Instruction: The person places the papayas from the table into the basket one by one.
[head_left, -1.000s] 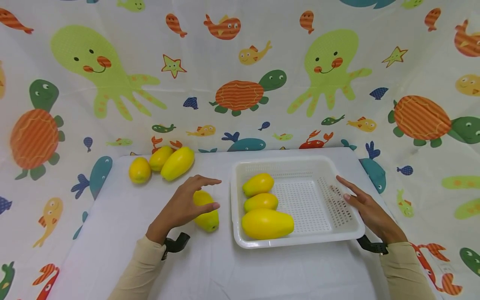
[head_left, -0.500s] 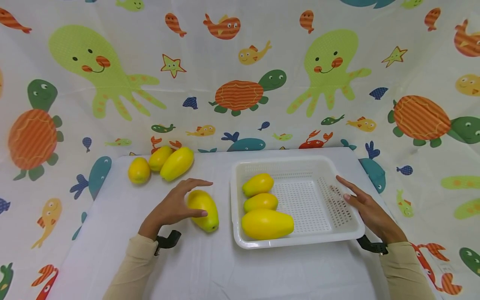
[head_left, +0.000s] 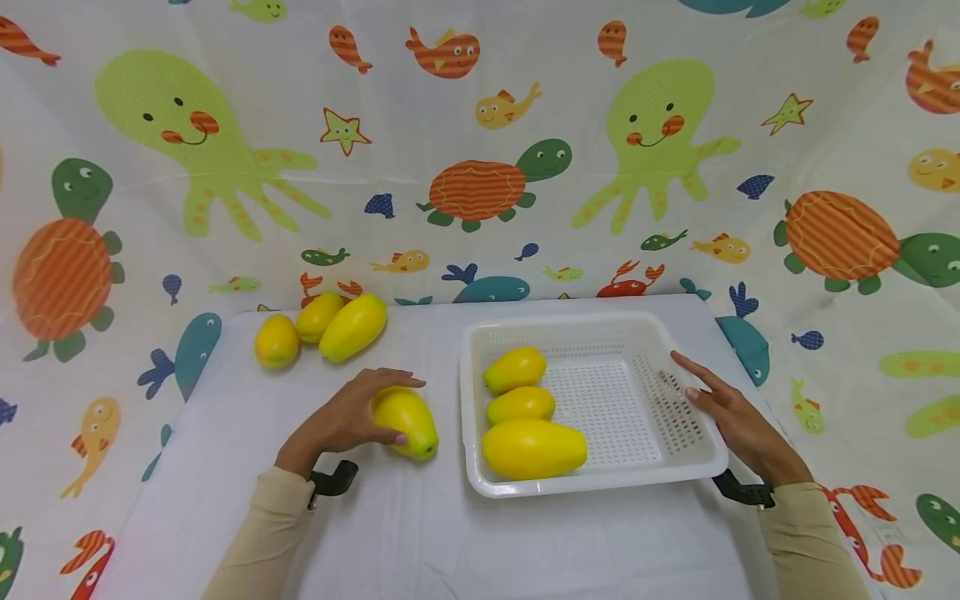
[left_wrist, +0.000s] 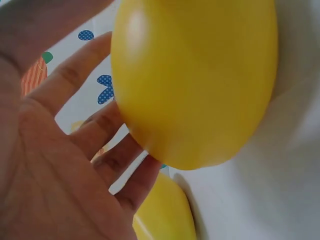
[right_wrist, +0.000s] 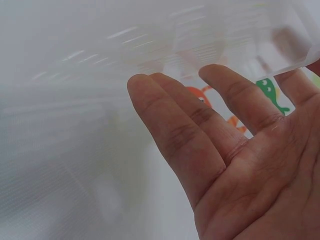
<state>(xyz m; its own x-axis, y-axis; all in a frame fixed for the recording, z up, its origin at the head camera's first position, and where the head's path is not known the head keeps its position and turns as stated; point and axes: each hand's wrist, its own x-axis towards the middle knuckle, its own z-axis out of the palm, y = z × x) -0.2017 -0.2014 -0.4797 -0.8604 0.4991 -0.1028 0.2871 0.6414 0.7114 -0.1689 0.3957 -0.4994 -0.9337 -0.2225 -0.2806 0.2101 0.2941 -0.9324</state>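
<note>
My left hand (head_left: 348, 417) curves around a yellow papaya (head_left: 408, 425) with a green-tinged end, which lies on the white cloth left of the basket. Its thumb is on the near side and its fingers on the far side; in the left wrist view, fingers touch the smooth yellow skin. A white perforated plastic basket (head_left: 600, 319) stands at centre right, with 3 yellow papayas (head_left: 534, 448) along its left side. My right hand (head_left: 738, 425) is at the basket's right rim. In the right wrist view, its fairly straight fingers (right_wrist: 175, 130) lie against the basket's outside.
Several more yellow fruits, including a long papaya (head_left: 354, 327) and a rounder one (head_left: 277, 342), lie at the table's back left. White cloth (head_left: 555, 542) covers the table. Behind it hangs a curtain (head_left: 480, 100) printed with sea animals.
My left hand has moved slightly left and down onto the near papaya, its fingers closing round it. The papaya has tilted slightly. The right hand and basket stay in place.
</note>
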